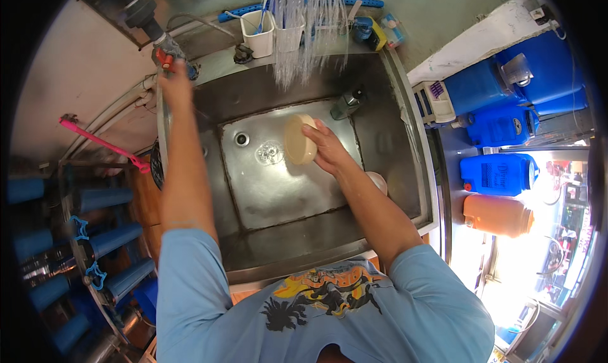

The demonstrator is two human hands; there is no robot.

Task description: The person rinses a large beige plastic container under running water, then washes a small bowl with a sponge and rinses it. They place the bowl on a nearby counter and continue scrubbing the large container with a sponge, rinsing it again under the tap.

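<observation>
My right hand (327,147) grips a round, shallow cream-coloured plastic lid (300,139) by its rim, tilted above the stainless steel sink basin (266,192). At the upper left, my left hand (175,87), blurred, is on the red valve handle (165,59) of a pipe fitting. Below the lid, a clear wet patch (270,152) shows on the basin floor beside the drain (242,139). A green-tinted bottle with a dark top (346,105) stands in the far right corner. Partly behind my right forearm is a pale round item (378,182).
White plastic containers (259,33) and hanging clear plastic strips (308,30) are at the sink's back edge, near a yellow sponge (377,35). Blue jugs (498,174) and an orange jug (496,214) line the right. Blue filter housings (116,239) and a pink rod (104,144) are left.
</observation>
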